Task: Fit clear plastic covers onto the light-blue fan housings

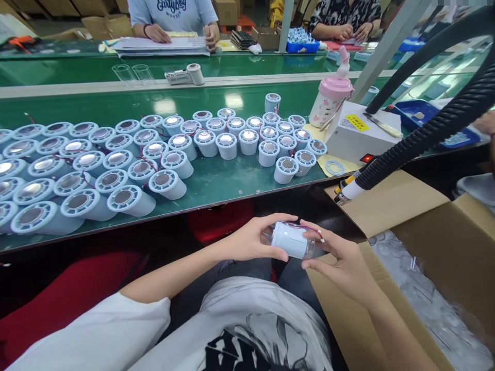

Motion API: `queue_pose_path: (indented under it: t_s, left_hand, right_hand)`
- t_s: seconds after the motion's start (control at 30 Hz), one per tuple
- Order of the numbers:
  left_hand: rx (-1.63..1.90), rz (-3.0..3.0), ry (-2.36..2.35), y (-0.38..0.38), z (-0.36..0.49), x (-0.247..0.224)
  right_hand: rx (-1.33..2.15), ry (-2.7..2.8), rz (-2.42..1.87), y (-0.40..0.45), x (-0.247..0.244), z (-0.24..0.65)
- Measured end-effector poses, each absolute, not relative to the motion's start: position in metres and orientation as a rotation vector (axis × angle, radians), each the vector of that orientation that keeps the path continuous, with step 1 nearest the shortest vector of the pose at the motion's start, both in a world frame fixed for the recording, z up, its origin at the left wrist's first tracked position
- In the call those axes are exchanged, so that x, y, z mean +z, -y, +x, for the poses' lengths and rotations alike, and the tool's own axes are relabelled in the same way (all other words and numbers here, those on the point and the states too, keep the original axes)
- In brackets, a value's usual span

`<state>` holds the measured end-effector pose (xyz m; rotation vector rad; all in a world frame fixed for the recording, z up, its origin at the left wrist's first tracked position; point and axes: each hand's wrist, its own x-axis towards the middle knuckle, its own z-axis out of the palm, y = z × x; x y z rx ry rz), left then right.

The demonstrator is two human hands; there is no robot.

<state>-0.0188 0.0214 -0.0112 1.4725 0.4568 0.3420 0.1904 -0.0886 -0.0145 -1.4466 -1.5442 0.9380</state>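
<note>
Above my lap, both hands grip a light-blue cylinder (291, 239) lying on its side, with a clear plastic sleeve (309, 249) around its right end. My left hand (257, 239) wraps the left end, thumb and fingers on opposite sides. At the right end, my right hand (334, 252) closes its fingers on the clear sleeve. Red and dark wires with a small white connector (322, 238) come out over the top near my right fingers. Parts of the cylinder's ends are hidden by my fingers.
Several like cylinders (164, 183) stand in rows on the green bench (216, 186). At right are a grey box with a red switch (359, 134), a black hose (429, 126), a pink-lidded bottle (330, 100) and a carton (456, 247) of clear plastic pieces. Two people sit opposite.
</note>
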Motion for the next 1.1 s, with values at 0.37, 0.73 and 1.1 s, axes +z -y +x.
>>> queue_pose_path:
  t_s: [0.37, 0.73, 1.1]
  left_hand:
    - [0.403, 1.589, -0.338, -0.0185, -0.0229, -0.0061]
    - [0.459, 1.682, -0.27, -0.021, -0.0231, -0.0071]
    - [0.523, 1.761, -0.204, -0.0226, -0.0243, -0.0101]
  right_hand:
    - [1.278, 1.209, -1.302, 0.0909, -0.0161, 0.1907]
    - [1.528, 0.988, -1.232, 0.0857, -0.0142, 0.1886]
    - [1.636, 0.83, -1.25, 0.0822, -0.0211, 0.1831]
